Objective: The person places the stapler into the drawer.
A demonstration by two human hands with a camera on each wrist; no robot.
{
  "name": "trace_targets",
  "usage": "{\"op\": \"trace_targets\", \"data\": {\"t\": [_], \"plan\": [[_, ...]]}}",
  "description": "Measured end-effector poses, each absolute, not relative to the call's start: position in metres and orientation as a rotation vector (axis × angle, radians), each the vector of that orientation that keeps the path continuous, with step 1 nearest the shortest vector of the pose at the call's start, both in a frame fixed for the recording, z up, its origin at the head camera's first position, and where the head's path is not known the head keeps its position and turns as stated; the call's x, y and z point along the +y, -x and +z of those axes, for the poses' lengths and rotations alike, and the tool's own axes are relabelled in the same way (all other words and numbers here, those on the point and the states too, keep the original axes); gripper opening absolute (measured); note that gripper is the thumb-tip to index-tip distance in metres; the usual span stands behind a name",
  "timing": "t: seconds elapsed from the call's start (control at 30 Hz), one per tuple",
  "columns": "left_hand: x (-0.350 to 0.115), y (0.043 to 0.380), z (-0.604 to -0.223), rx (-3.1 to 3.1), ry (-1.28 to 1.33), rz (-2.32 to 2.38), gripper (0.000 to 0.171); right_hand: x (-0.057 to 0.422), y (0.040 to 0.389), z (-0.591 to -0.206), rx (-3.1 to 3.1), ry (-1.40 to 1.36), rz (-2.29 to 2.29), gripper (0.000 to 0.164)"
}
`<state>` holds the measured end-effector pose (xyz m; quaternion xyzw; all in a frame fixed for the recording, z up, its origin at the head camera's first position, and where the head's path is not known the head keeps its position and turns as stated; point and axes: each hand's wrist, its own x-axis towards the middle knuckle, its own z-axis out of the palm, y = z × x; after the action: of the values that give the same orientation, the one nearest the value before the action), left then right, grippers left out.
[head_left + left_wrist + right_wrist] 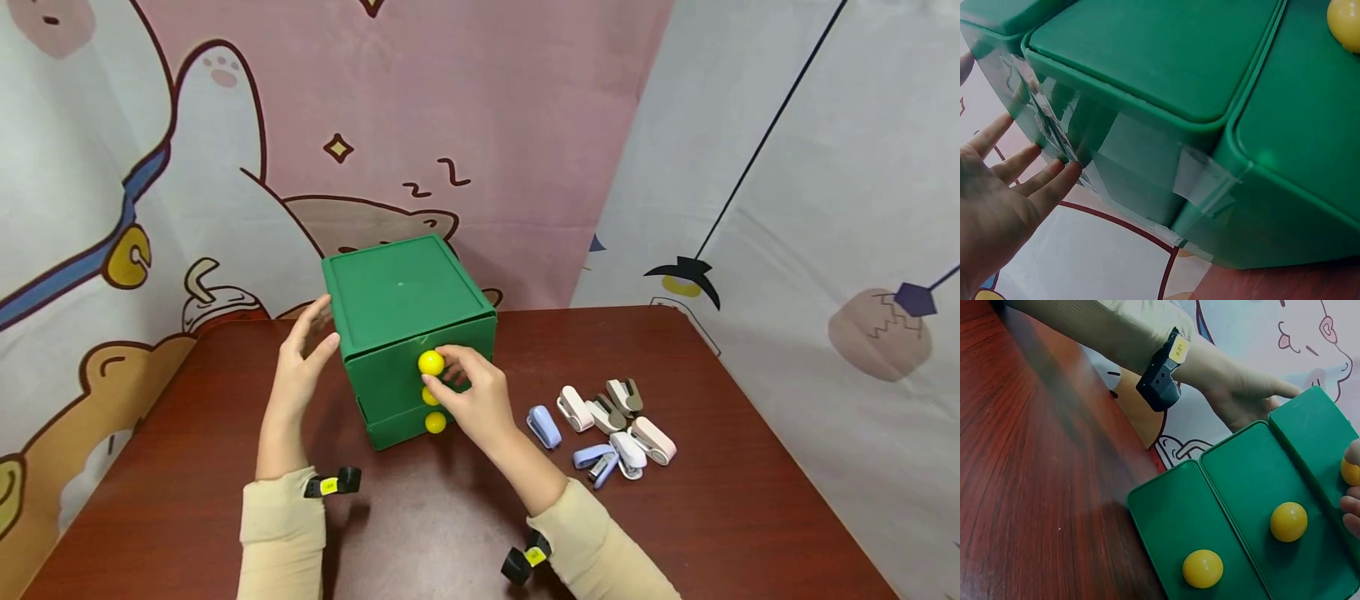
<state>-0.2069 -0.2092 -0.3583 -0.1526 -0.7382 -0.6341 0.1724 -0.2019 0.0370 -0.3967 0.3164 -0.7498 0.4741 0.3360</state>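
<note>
A solid mid-green drawer box [405, 287] with glossy lemon-yellow knobs [431, 362] down its front. The worktop [450, 533] is dark reddish brown, streaked with darker wood grain. At right, the small staplers [543, 427] vary: some lavender-blue, some white, one pale pinkish, others white with grey-brown. Both sleeves [283, 525] are plain cream; the wrist cameras [349, 481] are black with bright yellow labels [329, 486]. Behind, a printed cloth [525, 125] pairs dusty pink with greyish white, patterned with dark-brown-outlined cartoon animals, yellow diamond-shaped stars, a blue collar [146, 172] and a golden-yellow bell [126, 257]; a tan animal [97, 408] fills the near left.
</note>
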Motion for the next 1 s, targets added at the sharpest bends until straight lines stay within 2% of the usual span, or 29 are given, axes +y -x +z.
{"op": "trace_targets", "data": {"t": [0.33, 0.63, 1.0], "plan": [[-0.211, 0.209, -0.36, -2.079, 0.46, -1.817, 0.053, 0.048, 0.188, -0.392, -1.943, -0.879, 1.249, 0.034], [-0.223, 0.224, -0.38, -2.057, 0.494, -1.839, 0.053, 0.058, 0.177, -0.392, -1.927, -0.935, 1.249, 0.036], [-0.221, 0.222, -0.381, -2.033, 0.513, -1.858, 0.052, 0.073, 0.16, -0.389, -1.944, -1.003, 1.236, 0.036]]}}
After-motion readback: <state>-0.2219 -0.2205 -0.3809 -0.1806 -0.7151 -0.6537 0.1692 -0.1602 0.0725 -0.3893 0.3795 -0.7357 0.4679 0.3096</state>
